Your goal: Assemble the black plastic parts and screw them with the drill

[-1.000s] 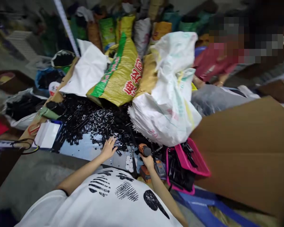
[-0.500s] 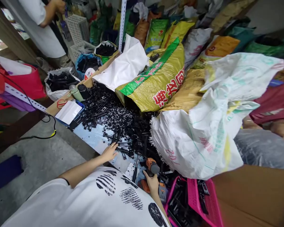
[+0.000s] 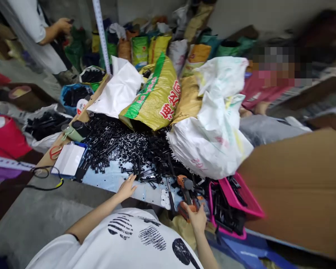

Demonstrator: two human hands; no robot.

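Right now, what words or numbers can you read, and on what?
Nothing reads clearly.
Yellow bag: big red characters, blurred; green strip: letters too small.
White sack: red and green marks, too faint.
Shirt: one tiny line, too small.
Blue plastic: white lettering, blurred.
Bags behind: print too small.

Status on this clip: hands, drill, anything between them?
Left hand open at the loose black parts. Right hand open beside the cordless drill, contact unclear. Black-handled tool lies between the hands.
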